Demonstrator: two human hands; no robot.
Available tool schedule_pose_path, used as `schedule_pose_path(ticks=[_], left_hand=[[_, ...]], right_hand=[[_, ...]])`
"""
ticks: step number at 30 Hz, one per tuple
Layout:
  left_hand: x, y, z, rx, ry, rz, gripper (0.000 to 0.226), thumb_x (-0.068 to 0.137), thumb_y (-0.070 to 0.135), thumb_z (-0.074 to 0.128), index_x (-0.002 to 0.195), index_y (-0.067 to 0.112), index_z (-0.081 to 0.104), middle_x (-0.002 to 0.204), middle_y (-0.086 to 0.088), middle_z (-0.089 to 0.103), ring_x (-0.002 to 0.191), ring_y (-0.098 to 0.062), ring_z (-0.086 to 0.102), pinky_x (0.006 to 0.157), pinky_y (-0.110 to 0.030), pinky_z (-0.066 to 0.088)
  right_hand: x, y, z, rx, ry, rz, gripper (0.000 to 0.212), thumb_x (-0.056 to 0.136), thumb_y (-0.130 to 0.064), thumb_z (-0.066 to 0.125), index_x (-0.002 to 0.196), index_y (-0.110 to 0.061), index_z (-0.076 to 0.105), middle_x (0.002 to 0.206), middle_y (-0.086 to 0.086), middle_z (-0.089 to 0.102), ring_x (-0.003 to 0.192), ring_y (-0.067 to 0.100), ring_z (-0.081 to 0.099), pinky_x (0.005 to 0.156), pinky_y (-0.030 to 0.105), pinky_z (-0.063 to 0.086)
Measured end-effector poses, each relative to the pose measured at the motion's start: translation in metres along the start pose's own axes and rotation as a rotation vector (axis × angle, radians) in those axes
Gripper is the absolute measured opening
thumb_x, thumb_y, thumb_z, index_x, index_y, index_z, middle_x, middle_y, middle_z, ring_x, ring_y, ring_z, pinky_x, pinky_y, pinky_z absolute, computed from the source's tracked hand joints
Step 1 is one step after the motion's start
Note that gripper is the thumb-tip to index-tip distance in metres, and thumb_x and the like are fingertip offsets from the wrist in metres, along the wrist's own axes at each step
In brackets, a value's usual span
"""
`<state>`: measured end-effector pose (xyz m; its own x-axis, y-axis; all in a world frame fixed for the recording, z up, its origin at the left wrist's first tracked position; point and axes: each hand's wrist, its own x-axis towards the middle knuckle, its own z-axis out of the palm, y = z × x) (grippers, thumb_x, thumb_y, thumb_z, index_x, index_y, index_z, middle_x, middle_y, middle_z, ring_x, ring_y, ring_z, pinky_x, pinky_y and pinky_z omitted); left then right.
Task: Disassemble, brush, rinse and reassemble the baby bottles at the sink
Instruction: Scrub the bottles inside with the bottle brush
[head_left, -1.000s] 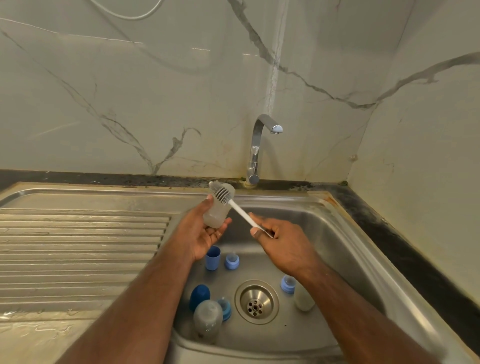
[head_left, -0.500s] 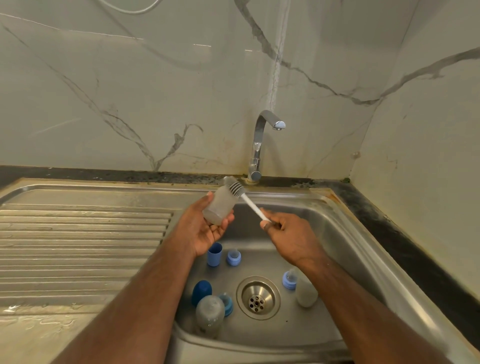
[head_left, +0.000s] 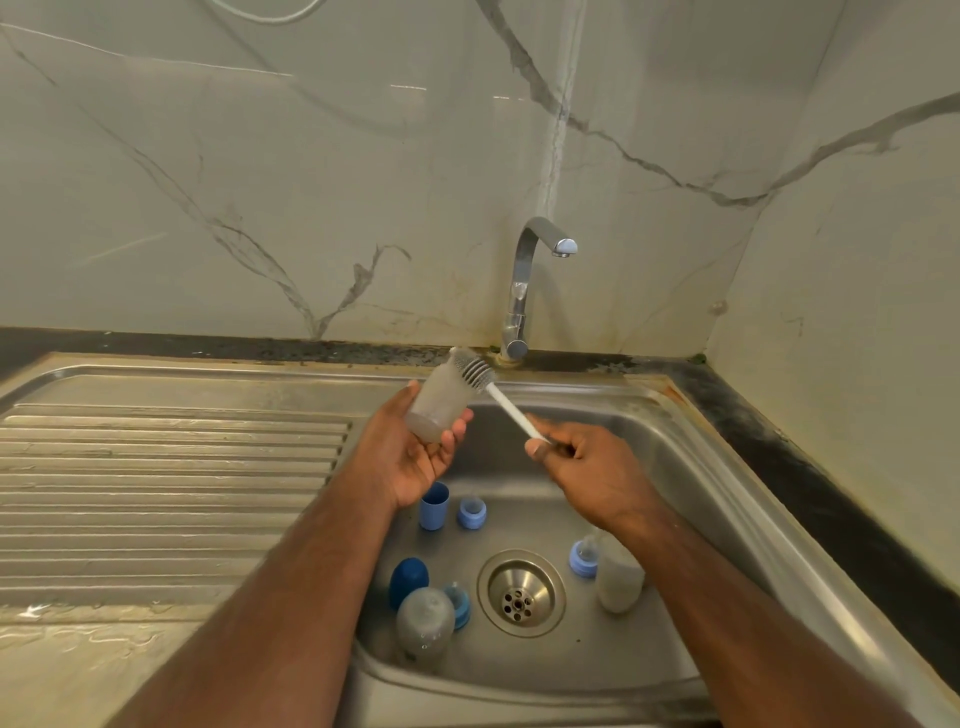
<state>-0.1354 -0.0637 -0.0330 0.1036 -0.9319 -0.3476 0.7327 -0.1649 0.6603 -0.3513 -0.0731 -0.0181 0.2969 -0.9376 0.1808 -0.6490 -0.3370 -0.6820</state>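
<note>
- Head view: left hand (head_left: 415, 457) curled round clear bottle (head_left: 441, 402), held above sink (head_left: 649, 415).
- Right hand (head_left: 582, 462) pinching brush (head_left: 480, 374) handle; bristle head half inside bottle mouth.
- Brushing stage, likely first of three bottles; rinsing, reassembly still ahead; tap (head_left: 535, 270) dry.
- In basin: two bottles, three nipple rings, two caps.
</note>
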Motion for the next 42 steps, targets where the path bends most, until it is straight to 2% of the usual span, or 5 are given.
schedule_pose_path(ticks=[12, 21, 26, 36, 42], left_hand=[[-0.004, -0.004, 0.004, 0.274, -0.09, 0.084, 0.036, 0.103, 0.036, 0.056, 0.135, 0.021, 0.057, 0.128, -0.012, 0.068, 0.117, -0.031, 0.065, 0.095, -0.045, 0.053], [0.005, -0.009, 0.007, 0.374, 0.007, 0.287, 0.056, 0.098, -0.005, 0.052, 0.142, 0.03, 0.053, 0.125, -0.009, 0.067, 0.111, -0.028, 0.069, 0.094, -0.042, 0.059], [0.006, -0.011, 0.004, 0.328, -0.021, 0.368, 0.045, 0.095, 0.009, 0.068, 0.136, 0.023, 0.054, 0.129, -0.011, 0.066, 0.117, -0.031, 0.066, 0.092, -0.043, 0.06], [0.006, -0.003, 0.001, 0.181, -0.069, 0.381, 0.049, 0.092, -0.006, 0.064, 0.135, 0.015, 0.06, 0.129, -0.007, 0.066, 0.119, -0.029, 0.065, 0.096, -0.043, 0.058], [0.004, -0.005, 0.003, 0.21, -0.097, 0.383, 0.047, 0.093, -0.007, 0.061, 0.131, 0.02, 0.063, 0.132, -0.005, 0.064, 0.12, -0.027, 0.063, 0.1, -0.043, 0.055]], right_hand=[[0.003, 0.006, 0.001, 0.076, 0.061, 0.064, 0.038, 0.101, -0.036, 0.055, 0.139, -0.034, 0.058, 0.072, -0.02, 0.052, 0.068, 0.001, 0.05, 0.081, 0.035, 0.054], [-0.006, -0.008, 0.006, -0.051, 0.031, 0.015, 0.04, 0.102, -0.039, 0.051, 0.143, -0.037, 0.052, 0.125, -0.012, 0.067, 0.097, 0.004, 0.058, 0.088, 0.019, 0.043], [-0.01, -0.014, 0.011, -0.055, -0.013, 0.005, 0.043, 0.102, -0.04, 0.052, 0.145, -0.037, 0.049, 0.135, -0.014, 0.062, 0.104, 0.004, 0.058, 0.093, 0.019, 0.043], [-0.007, -0.008, 0.003, -0.058, -0.007, 0.044, 0.04, 0.103, -0.039, 0.05, 0.143, -0.036, 0.052, 0.09, -0.016, 0.063, 0.073, 0.004, 0.057, 0.068, 0.018, 0.044], [-0.003, -0.01, 0.005, -0.087, -0.004, 0.075, 0.04, 0.103, -0.037, 0.05, 0.143, -0.035, 0.052, 0.104, -0.01, 0.069, 0.08, 0.006, 0.061, 0.078, 0.025, 0.052]])
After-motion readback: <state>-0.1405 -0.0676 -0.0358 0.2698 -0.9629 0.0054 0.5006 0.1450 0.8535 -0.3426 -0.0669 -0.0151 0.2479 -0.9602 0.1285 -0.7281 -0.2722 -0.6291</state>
